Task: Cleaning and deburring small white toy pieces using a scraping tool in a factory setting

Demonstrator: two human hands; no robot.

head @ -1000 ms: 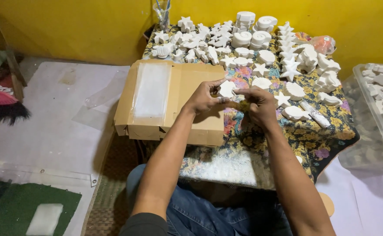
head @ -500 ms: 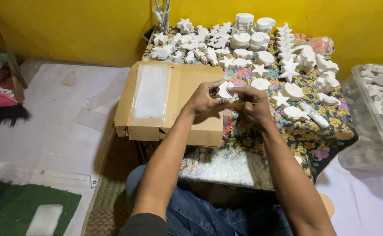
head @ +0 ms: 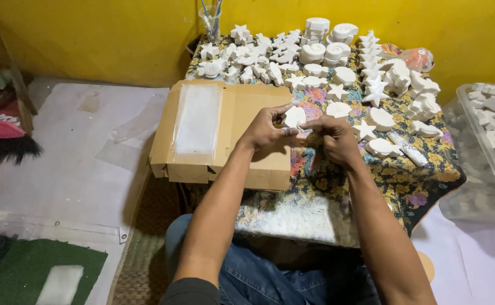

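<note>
My left hand (head: 265, 131) grips a small white shell-shaped plaster piece (head: 294, 116) between thumb and fingers, just above the right end of a flat cardboard box (head: 247, 107). My right hand (head: 333, 135) is closed at the piece's lower right edge, fingertips touching it; whether it holds a small tool I cannot tell. Both hands hover over a low table covered with a floral cloth (head: 417, 186).
Many white plaster shells, stars and round stacks (head: 326, 51) crowd the table's back and right. A clear bag (head: 198, 118) lies on the box. A glass with brushes (head: 210, 20) stands by the yellow wall. A clear tub of white pieces (head: 493, 141) sits right.
Both hands stay together on the white piece with only slight turning of it between the fingers; nothing else has moved.
</note>
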